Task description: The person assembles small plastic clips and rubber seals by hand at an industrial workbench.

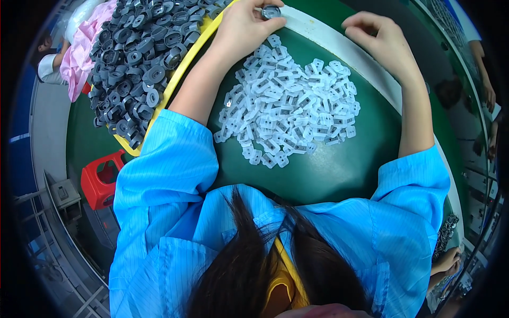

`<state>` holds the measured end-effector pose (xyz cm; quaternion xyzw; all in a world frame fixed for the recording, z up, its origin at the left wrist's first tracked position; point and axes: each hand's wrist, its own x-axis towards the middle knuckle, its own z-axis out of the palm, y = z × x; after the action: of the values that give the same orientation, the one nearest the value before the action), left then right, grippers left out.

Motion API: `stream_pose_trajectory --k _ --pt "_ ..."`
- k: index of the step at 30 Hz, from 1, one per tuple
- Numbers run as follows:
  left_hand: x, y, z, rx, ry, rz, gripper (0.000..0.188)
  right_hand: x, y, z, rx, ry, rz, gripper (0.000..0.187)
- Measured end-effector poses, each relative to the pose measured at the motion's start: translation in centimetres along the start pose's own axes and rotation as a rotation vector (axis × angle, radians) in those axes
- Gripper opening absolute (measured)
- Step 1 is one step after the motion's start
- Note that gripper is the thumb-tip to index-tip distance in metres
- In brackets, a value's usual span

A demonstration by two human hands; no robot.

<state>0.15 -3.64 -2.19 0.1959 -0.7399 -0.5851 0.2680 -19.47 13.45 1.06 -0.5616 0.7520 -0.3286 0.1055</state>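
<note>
My left hand (244, 29) is at the top of the view, its thumb and fingers closed around a small dark grey ring-shaped plastic part (271, 11). That part is over a white strip (339, 40) that curves across the green table. Right of it, my right hand (384, 45) hovers above the far side of the strip. Its fingers are loosely curled, with a gap between thumb and forefinger and nothing visible in them. Between my forearms lies a heap of small translucent white plastic pieces (291, 103), many with a dark rectangle in the middle.
A yellow-rimmed tray (172, 85), heaped with dark grey round parts (140, 58), stands on my left. Beyond it are a pink cloth (85, 47) and another person's arm (61, 55). A red stool (101, 177) is at lower left. Another person's hands (448, 262) work at lower right.
</note>
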Motion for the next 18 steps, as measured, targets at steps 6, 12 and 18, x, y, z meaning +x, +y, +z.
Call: stream_pose_trajectory --k 6,12,18 --pt "-0.5 0.1 2.1 -0.002 -0.007 0.532 0.023 -2.7 -3.2 1.2 -0.188 -0.202 -0.265 0.016" --pt "-0.9 2.4 2.8 0.063 0.015 0.13 0.031 -1.3 -4.2 -0.3 0.299 -0.245 0.173 0.015" --pt "-1.0 2.1 3.3 0.372 0.171 0.355 0.036 0.9 -4.9 3.0 0.598 0.04 0.101 0.018"
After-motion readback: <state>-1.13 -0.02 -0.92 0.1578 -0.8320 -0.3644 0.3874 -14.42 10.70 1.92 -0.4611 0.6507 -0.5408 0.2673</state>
